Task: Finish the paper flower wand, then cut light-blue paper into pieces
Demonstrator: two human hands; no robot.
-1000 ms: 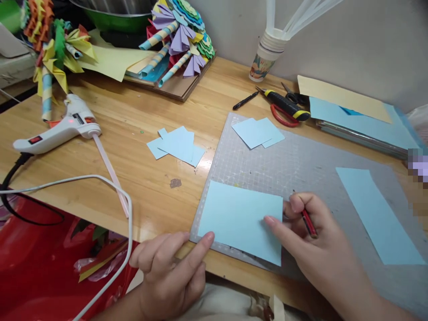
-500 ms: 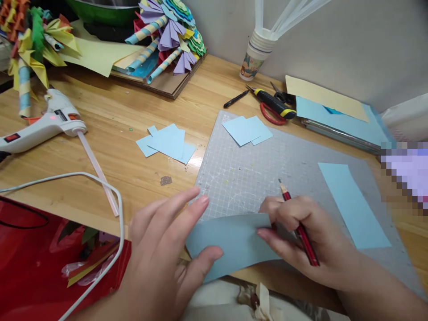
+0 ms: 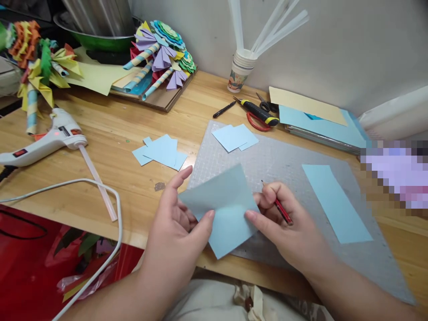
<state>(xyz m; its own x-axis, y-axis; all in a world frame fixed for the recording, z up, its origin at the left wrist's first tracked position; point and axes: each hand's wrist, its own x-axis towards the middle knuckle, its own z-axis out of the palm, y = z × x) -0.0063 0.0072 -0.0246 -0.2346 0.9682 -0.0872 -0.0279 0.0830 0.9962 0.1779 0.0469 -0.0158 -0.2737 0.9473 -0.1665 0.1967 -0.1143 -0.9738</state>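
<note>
A light blue paper sheet (image 3: pixel 224 209) is lifted off the grey cutting mat (image 3: pixel 287 174) and tilted, near the table's front edge. My left hand (image 3: pixel 175 227) grips its left side, thumb on top and fingers behind. My right hand (image 3: pixel 287 225) pinches its right edge with thumb and forefinger while also holding a red pencil (image 3: pixel 282 210), whose tip points up and left.
A long blue strip (image 3: pixel 334 203) and a small blue stack (image 3: pixel 234 136) lie on the mat; more blue pieces (image 3: pixel 160 152) lie on the wood. A white glue gun (image 3: pixel 47 138) with its cable sits left. Scissors, knife (image 3: pixel 259 112), pen, a cup (image 3: pixel 239 73) and paper flowers stand at the back.
The blue sheet lay flat on the mat a second ago; both hands have picked it up and turned it. The pencil stays in my right hand.
</note>
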